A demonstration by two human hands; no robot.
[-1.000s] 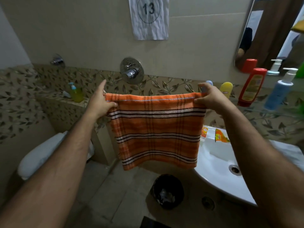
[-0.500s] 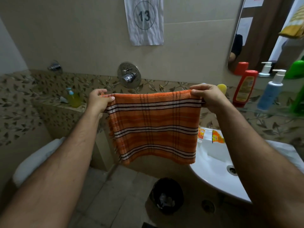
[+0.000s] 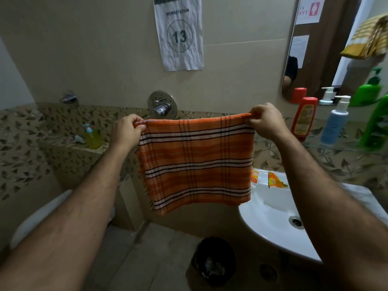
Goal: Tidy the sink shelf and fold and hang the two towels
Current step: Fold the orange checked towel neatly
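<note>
Tiled bathroom, sink below right. Your left hand and right hand pinch the orange towel's top corners, so it hangs mid-air; loosen either pinch and it may drop into the bin.

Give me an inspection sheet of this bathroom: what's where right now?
Surface: glass shelf beside the mirror carries bottles.
Job's things: orange towel held up flat; yellow towel hanging at upper right.
Clutter: red bottle, blue pump bottle, green bottle; sachets on the sink.
Hands: left hand and right hand pinch the towel's top corners.
Cables: nothing seen.
Surroundings: wall tap, bin, toilet.
</note>
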